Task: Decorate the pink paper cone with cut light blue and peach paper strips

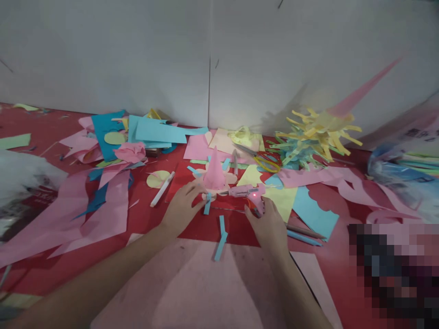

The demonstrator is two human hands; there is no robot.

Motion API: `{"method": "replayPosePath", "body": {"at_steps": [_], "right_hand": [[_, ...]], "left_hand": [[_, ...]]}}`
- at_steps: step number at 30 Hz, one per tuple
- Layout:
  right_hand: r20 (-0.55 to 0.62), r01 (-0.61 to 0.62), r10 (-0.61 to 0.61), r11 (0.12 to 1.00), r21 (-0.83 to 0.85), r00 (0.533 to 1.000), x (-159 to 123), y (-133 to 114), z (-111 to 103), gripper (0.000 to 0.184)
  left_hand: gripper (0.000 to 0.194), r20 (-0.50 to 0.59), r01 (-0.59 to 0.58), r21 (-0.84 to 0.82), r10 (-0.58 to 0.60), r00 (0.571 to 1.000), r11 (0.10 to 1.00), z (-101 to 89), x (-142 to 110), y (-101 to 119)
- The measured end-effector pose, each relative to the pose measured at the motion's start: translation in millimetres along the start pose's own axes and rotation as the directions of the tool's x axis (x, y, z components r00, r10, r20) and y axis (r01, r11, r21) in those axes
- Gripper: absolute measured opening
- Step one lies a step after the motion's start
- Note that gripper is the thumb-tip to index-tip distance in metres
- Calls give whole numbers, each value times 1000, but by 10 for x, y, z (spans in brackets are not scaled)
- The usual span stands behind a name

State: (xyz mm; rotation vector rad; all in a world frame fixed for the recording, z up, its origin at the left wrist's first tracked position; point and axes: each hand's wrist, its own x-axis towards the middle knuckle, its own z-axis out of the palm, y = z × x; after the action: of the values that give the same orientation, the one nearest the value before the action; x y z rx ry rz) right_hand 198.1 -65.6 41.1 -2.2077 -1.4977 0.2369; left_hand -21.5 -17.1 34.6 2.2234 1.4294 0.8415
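Observation:
A pink paper cone stands upright on a scalloped, flower-shaped paper base with blue strips around its edge. My left hand has its fingers closed at the base's near left edge, beside a hanging blue strip. In my right hand is a pink glue gun with a lit red light. Its nozzle points left, close to the base and my left fingertips; I cannot tell whether it touches. Two blue strips lie on the red surface between my hands.
A yellow and green fringed paper piece with a pink cone stands at the back right. Yellow-handled scissors, a white stick, blue sheets and pink offcuts lie around. Plastic bags flank the left; a grey wall stands behind.

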Motion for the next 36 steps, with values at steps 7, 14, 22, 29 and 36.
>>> {"method": "replayPosePath", "body": {"at_steps": [7,14,22,29,36], "right_hand": [[-2,-2,3,997,79,1000,41,63,15,52],[13,-69,68,992,105,998,78,91,-6,54],[6,-83,83,990,114,997,100,110,-29,53],[11,-77,76,983,164,997,105,123,-44,54],[-51,-87,104,960,265,993,168,243,-147,51]], "left_hand": [[18,98,10,78,-18,995,997,24,-15,-59],[18,95,53,-65,-47,994,996,16,108,-3],[20,171,43,43,-50,984,998,32,225,-5],[24,181,67,105,-85,980,992,21,164,12],[19,142,44,39,-49,989,998,26,173,-90]]}}
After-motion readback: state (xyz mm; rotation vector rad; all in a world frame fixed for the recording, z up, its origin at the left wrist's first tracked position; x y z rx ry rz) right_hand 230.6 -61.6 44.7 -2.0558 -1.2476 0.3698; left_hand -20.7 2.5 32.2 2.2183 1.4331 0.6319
